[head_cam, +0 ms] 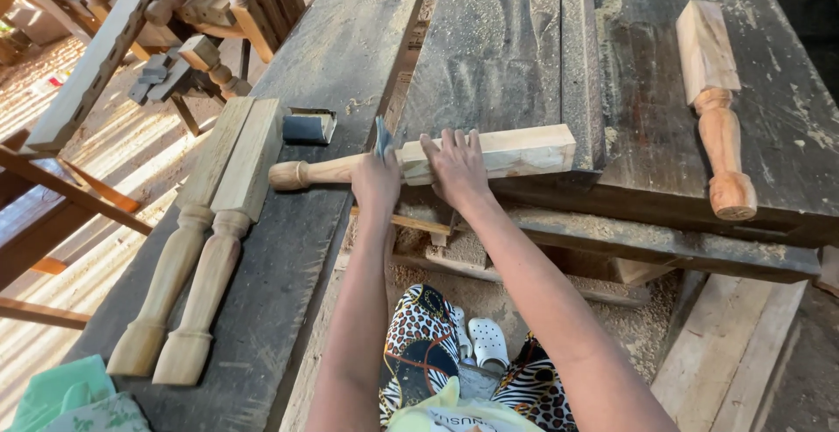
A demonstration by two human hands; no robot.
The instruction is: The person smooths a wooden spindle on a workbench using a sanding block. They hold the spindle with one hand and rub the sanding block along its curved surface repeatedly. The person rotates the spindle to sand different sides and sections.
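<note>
Fingers [446, 145] of the right hand [456, 170] are spread flat on a turned wooden leg [489, 154] at frame centre; sandpaper [383, 139] is gripped by the left hand [376, 183].

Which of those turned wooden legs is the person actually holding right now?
The leg lying crosswise, under both hands: right hand flat on its square end, left hand at the turned part. The pair on the left and the one at right lie untouched.

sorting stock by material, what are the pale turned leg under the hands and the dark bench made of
Pale turned leg: apparently bare, unfinished light wood, with visible grain and a matte surface. Dark bench: seemingly old weathered planks, grey-brown, rough and dusted with sawdust. No varnish is evident on either.
</note>
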